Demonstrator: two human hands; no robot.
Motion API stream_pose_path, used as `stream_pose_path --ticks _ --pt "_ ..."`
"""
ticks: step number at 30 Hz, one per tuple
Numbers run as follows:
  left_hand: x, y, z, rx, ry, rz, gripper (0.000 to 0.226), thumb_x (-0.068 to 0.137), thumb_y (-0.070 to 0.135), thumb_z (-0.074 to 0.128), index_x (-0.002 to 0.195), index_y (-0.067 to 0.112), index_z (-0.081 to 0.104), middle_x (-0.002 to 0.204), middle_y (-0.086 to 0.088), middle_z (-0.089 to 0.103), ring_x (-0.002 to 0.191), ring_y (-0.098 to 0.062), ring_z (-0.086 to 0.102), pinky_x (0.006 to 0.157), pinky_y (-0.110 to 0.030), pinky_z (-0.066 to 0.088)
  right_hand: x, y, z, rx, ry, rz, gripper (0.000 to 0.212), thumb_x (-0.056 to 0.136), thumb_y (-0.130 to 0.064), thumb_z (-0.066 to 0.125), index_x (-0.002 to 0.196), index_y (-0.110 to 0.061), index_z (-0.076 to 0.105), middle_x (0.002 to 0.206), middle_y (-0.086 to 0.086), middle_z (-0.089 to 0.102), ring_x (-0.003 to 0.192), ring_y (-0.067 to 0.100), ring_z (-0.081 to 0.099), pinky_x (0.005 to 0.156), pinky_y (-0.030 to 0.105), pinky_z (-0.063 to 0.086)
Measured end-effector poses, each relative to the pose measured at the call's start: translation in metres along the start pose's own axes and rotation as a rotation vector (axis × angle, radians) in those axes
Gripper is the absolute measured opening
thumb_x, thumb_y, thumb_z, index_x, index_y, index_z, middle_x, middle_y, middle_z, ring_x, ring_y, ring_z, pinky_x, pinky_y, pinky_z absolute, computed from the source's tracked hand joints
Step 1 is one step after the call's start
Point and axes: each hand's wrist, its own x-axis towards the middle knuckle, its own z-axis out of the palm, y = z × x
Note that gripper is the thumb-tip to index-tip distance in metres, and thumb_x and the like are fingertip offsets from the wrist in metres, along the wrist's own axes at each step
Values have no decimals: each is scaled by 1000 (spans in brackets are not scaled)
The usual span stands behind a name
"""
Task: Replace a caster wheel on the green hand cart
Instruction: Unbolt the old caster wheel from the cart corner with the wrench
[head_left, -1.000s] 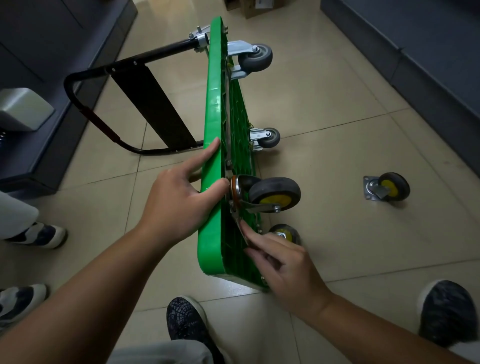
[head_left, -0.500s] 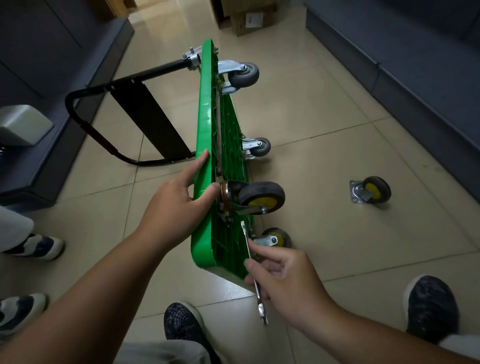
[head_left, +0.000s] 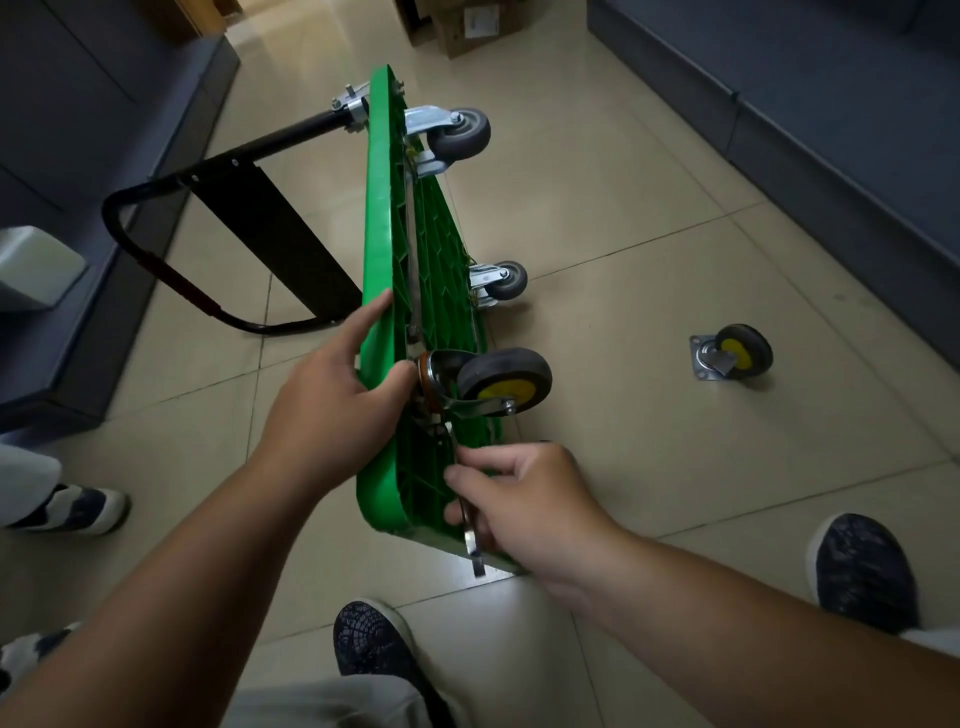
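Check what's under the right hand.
A metal wrench, gripped by the right hand, runs up toward the mount of the yellow-hub wheel on the green cart. Its middle and the cart corner behind are covered.

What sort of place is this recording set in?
Indoors, probably an office lounge or waiting area: a tiled floor, what look like dark sofas along both sides, and cardboard boxes at the far end.

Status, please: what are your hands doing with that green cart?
Left hand grips the cart. Right hand grips a wrench by the yellow wheel. Loose wheel lies apart on the floor.
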Motion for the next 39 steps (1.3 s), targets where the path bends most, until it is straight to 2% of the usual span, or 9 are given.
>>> stream_pose_path --ticks 2,4,10,14,18,23,26,31,39 --pt "8 3 0 -8 -9 7 69 96 40 64 149 66 28 139 -6 61 101 -20 71 86 -50 61 4 -12 1 -9 -4 34 22 95 -9 69 76 -18 76 58 0 70 41 3 57 41 15 43" --pt "12 5 2 48 -27 38 70 97 44 61 153 63 24 148 -4 51 112 -16 60 98 -49 55 6 -23 3 -52 -5 68 15 93 -16 72 80 -15 79 66 2 73 45 7 58 42 16 43" --pt "14 6 2 190 -48 71 70 92 51 47 156 59 20 129 4 45 99 -10 46 83 -32 39 10 -44 3 -83 -11 120 21 96 -18 68 93 2 73 60 6 69 41 10 53 44 21 40" --pt "13 3 4 192 -58 82 68 96 47 46 157 60 17 140 0 46 98 -7 43 80 -27 34 7 -34 7 -157 18 70 13 94 -15 69 90 -5 78 65 3 72 45 7 60 46 20 46" --pt "15 3 6 152 -54 80 67 94 48 44 156 59 20 126 7 40 85 4 42 69 -13 29 -3 -19 12 -104 36 7 13 95 -15 68 86 -16 77 62 -1 73 48 2 63 46 16 48" --pt "16 0 7 117 -46 84 64 99 42 49 155 58 24 123 7 39 86 6 42 68 -14 31 3 -5 13 -171 44 -31 11 95 -20 68 98 -17 79 76 14 77 69 20 70 78 49 62" --pt "16 -1 7 90 -40 85 63 99 42 50 155 59 26 122 6 41 88 4 45 69 -15 33 4 -2 13 -166 16 -51 11 94 -21 69 93 -19 79 83 24 75 70 24 67 83 55 59" --pt "17 -2 8 64 -42 83 64 99 40 53 154 61 27 125 7 40 87 4 45 68 -15 35 8 5 11 -277 53 -160 8 88 -24 70 86 -19 77 72 24 69 56 19 54 60 34 51" --pt "13 -4 6 23 -32 92 63 100 35 52 150 65 29 126 8 45 95 -3 52 84 -35 54 11 27 5 -289 -53 -294 26 90 -22 63 95 3 67 56 16 52 56 15 44 60 29 38"
